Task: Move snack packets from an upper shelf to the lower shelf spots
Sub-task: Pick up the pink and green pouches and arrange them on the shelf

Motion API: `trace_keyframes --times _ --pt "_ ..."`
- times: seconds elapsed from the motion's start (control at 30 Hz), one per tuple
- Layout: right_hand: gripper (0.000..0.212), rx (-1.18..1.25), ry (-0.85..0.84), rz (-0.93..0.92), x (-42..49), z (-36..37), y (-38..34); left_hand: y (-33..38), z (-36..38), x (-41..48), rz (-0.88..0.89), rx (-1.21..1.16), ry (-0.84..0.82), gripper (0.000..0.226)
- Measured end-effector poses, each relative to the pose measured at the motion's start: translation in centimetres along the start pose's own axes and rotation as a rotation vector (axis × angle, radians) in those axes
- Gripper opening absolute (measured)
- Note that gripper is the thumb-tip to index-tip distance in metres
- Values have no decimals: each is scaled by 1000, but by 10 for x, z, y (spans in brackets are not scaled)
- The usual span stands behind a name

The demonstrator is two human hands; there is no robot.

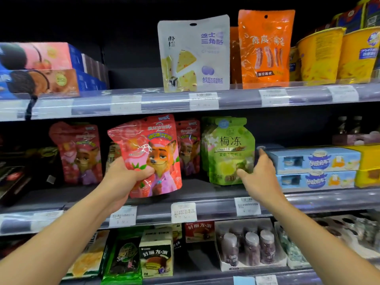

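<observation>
- Left hand (123,177) grips red glossy fox-print plastic pouch (152,153) by its 7 o'clock corner.
- Right hand (259,177), spread wide, touches green plastic jelly pouch (228,145), 3 o'clock of red pouch.

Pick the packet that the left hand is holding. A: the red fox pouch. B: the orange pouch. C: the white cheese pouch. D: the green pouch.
A: the left hand grips the red fox pouch at its lower left corner, thumb across the front.
</observation>
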State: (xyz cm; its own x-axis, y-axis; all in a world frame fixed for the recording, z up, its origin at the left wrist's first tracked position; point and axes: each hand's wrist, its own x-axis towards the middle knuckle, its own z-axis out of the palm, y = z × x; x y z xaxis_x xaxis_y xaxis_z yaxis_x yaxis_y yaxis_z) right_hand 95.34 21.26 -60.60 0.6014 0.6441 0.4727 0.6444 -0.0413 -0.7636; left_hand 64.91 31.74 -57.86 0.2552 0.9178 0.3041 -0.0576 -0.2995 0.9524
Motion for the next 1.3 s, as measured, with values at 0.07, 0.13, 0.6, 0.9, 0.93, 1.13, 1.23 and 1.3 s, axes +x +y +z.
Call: trace_keyframes --times 0.07,0.13,0.6,0.9,0.93,1.13,1.23,1.3 --pt "66 -102 77 -222 -26 1 2 -2 9 8 -10 -19 21 34" --pt "44 -228 53 -399 -46 6 8 -7 21 17 -29 -14 36 36" --pt "35 -453 58 -590 -58 30 46 -41 82 83 -185 -29 104 39" --pt "43 -451 -29 -521 -61 27 43 -42 79 80 -151 -2 20 51" --pt "43 -453 -32 -519 -61 26 43 -41 78 80 -159 4 21 51" --pt "42 -462 -34 -509 -63 24 41 -40 76 79 -170 8 17 44" --pt "43 -473 -44 -498 -64 23 40 -38 74 76 -193 60 -4 40" --pt "46 -491 -63 -485 -64 22 38 -38 72 73 -239 150 2 47"
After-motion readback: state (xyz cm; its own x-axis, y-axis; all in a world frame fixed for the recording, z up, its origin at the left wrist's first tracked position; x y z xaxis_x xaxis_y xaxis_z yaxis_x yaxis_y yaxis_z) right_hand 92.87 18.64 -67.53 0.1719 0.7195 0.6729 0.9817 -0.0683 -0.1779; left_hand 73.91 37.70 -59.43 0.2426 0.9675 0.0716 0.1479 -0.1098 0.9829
